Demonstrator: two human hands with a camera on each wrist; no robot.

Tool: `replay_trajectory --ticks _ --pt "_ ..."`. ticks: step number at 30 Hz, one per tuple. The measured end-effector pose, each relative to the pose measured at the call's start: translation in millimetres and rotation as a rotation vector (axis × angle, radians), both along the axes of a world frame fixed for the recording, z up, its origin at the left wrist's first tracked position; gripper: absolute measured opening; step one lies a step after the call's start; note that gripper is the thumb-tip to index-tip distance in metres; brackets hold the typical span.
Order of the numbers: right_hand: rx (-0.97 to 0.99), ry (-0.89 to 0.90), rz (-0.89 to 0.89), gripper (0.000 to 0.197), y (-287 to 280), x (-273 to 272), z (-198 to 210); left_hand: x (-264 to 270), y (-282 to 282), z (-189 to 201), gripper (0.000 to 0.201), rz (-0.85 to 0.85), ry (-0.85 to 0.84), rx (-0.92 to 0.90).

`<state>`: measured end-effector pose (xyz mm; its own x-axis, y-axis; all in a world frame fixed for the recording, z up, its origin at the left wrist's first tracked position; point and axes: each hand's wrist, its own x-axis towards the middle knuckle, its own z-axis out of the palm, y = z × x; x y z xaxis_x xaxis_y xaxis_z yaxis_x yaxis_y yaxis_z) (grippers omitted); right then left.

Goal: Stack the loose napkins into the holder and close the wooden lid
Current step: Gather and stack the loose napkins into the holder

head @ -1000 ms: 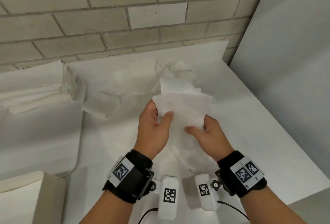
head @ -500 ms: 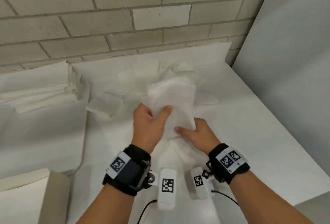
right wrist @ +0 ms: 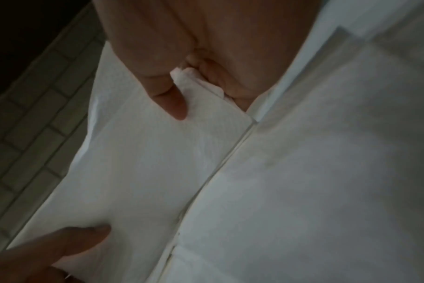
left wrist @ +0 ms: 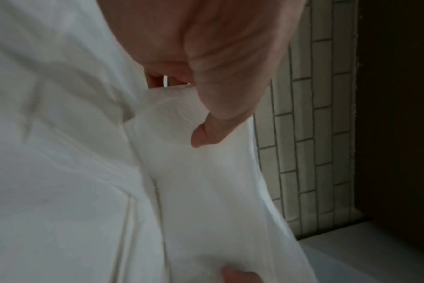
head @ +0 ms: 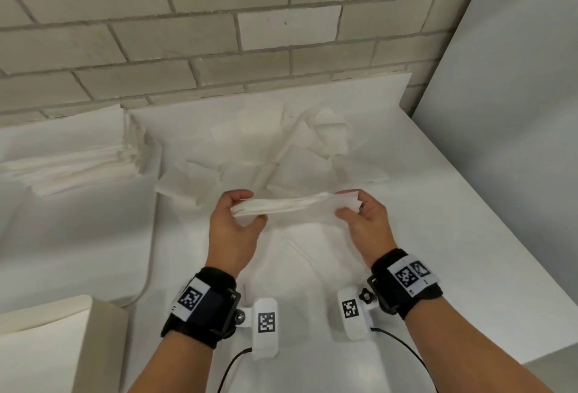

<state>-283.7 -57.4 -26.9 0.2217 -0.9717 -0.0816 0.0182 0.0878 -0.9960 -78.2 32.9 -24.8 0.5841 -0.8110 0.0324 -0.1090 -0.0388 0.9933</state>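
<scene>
A small stack of white napkins hangs level above the table, held at both ends. My left hand grips its left end, thumb in front and fingers behind. At the stack's right end my right hand pinches it the same way. Up close, the left wrist view shows the thumb on the napkins, and the right wrist view shows the thumb pressed on the napkins. More loose napkins lie scattered on the table behind the hands. A tall neat pile of napkins sits at the left. No holder or wooden lid is recognisable.
The white table ends at a brick wall behind and a grey panel on the right. A cream box-like object stands at the near left. Black cables trail from my wrist cameras.
The napkins were gathered upright between my hands; now they are turned level and my hands have drawn apart to either end, lifted slightly toward me.
</scene>
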Motion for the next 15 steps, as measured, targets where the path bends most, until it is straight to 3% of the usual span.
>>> replay_trajectory --ticks 4,8,10,15 --pt "0.019 -0.029 -0.085 0.045 -6 12 -2 3 -4 -11 0.059 0.023 0.03 0.022" --pt "0.018 -0.025 -0.038 0.061 -15 20 -5 7 -9 -10 0.063 0.069 0.019 0.022" --pt "0.039 -0.036 -0.057 0.061 -20 21 -4 12 -10 -9 0.062 0.107 0.005 0.035" --pt "0.036 0.141 0.031 0.05 -39 32 -5 8 -16 -5 0.05 0.063 0.009 0.045"
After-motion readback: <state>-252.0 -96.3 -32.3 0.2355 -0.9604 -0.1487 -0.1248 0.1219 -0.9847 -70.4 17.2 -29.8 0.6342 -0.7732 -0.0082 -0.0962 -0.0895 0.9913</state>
